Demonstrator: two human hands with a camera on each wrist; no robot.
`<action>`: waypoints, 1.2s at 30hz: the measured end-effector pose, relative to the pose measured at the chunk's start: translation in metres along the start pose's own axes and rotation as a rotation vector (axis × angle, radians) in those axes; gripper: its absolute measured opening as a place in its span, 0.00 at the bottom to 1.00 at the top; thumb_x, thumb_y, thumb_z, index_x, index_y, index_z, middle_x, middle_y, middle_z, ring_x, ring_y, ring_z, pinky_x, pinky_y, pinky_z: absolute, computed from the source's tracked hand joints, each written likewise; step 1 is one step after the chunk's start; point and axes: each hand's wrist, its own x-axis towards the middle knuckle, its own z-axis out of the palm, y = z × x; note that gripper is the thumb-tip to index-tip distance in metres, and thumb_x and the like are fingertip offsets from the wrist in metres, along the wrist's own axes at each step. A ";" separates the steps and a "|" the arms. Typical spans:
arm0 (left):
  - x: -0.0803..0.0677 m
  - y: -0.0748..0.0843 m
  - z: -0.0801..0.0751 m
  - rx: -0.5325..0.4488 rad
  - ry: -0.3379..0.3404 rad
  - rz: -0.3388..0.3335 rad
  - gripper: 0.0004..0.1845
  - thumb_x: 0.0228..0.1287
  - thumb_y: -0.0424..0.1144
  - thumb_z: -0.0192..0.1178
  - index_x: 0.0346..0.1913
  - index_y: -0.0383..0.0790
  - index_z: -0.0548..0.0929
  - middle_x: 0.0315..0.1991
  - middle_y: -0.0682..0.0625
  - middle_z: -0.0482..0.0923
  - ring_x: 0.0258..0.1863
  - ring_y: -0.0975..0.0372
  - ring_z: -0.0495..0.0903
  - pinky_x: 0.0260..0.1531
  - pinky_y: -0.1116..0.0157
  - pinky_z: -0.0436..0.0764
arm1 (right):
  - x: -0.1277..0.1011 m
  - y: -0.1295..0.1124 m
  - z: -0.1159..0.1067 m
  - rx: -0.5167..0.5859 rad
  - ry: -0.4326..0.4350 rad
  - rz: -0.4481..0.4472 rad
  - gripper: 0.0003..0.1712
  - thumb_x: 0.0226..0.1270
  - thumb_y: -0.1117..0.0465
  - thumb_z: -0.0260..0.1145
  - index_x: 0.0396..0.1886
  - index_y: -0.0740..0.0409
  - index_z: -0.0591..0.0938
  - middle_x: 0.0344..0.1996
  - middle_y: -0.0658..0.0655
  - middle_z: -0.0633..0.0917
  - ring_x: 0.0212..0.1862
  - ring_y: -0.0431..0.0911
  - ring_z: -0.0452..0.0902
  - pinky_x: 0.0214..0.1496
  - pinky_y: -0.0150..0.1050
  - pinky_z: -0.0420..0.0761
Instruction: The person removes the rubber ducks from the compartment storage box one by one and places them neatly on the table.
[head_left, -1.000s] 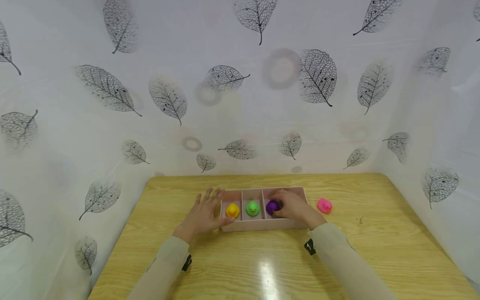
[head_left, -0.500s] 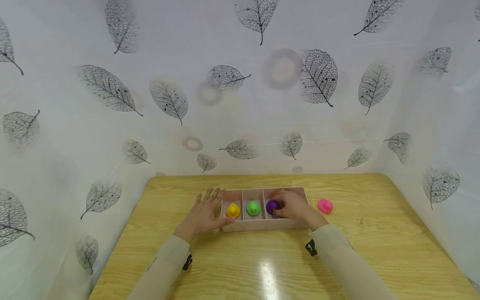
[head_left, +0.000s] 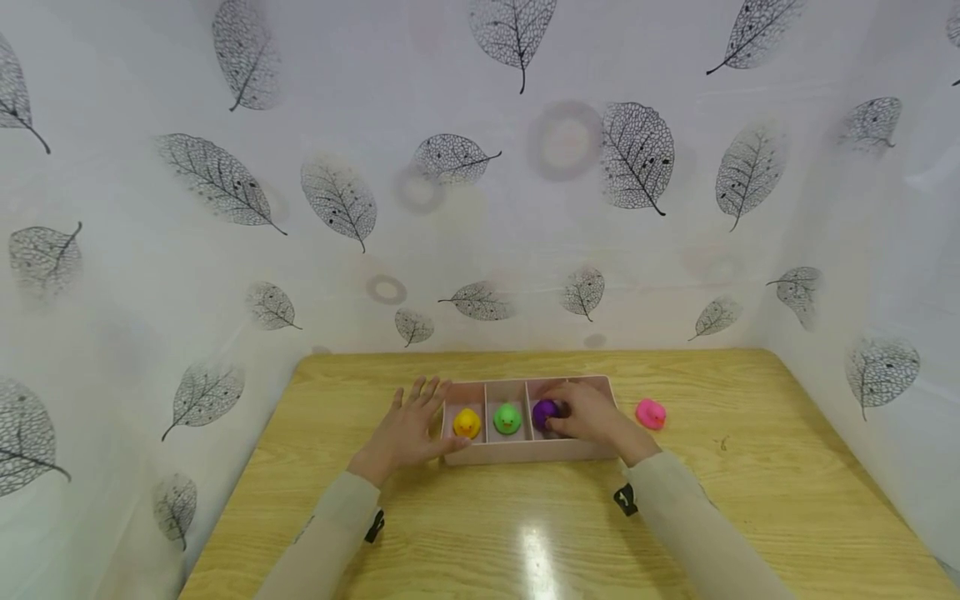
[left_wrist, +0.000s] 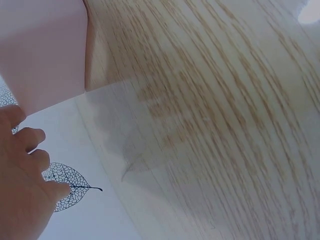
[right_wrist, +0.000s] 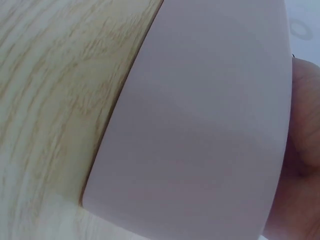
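Note:
A pink tray (head_left: pixel 517 454) with three compartments lies on the wooden table (head_left: pixel 525 533). A yellow duck (head_left: pixel 467 422) sits in its left compartment and a green duck (head_left: pixel 507 417) in the middle one. My right hand (head_left: pixel 588 417) reaches into the right compartment, fingers curled round a purple duck (head_left: pixel 543 412). My left hand (head_left: pixel 408 429) lies flat with fingers spread at the tray's left end, thumb against its front wall. In the left wrist view the tray's wall (left_wrist: pixel 40 55) stands beside my fingers (left_wrist: pixel 25 165). The right wrist view is filled by the tray's wall (right_wrist: pixel 200 130).
A pink duck (head_left: pixel 650 413) stands on the table just right of the tray. White sheets printed with leaves (head_left: pixel 480 208) close in the table at the back and both sides. Bare wood shows in front of the tray.

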 end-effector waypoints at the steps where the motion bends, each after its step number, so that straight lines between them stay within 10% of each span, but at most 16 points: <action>1: 0.000 0.000 0.000 0.001 -0.001 0.000 0.57 0.67 0.75 0.54 0.86 0.42 0.51 0.86 0.38 0.48 0.86 0.40 0.43 0.82 0.33 0.43 | 0.000 0.000 -0.001 0.004 0.003 -0.002 0.22 0.63 0.63 0.76 0.57 0.62 0.87 0.57 0.59 0.89 0.57 0.56 0.86 0.62 0.54 0.84; 14: -0.001 -0.001 0.001 -0.003 0.001 0.002 0.57 0.67 0.75 0.54 0.86 0.42 0.51 0.86 0.37 0.47 0.86 0.40 0.43 0.82 0.33 0.44 | -0.009 -0.003 -0.016 0.088 0.040 0.023 0.20 0.66 0.59 0.72 0.57 0.53 0.88 0.29 0.48 0.85 0.30 0.38 0.73 0.33 0.31 0.76; 26: -0.001 -0.001 0.002 -0.007 -0.002 0.003 0.57 0.68 0.75 0.54 0.86 0.43 0.50 0.86 0.36 0.45 0.86 0.40 0.42 0.82 0.33 0.43 | -0.017 0.000 -0.023 0.128 0.127 0.039 0.22 0.68 0.59 0.71 0.59 0.61 0.87 0.50 0.60 0.91 0.52 0.57 0.88 0.56 0.56 0.88; 36: -0.001 -0.001 0.001 -0.003 -0.003 0.004 0.57 0.68 0.75 0.54 0.86 0.43 0.50 0.86 0.36 0.45 0.86 0.40 0.42 0.82 0.33 0.43 | -0.023 0.006 -0.032 0.189 0.165 0.094 0.23 0.69 0.61 0.68 0.62 0.64 0.85 0.49 0.64 0.89 0.45 0.53 0.88 0.47 0.46 0.90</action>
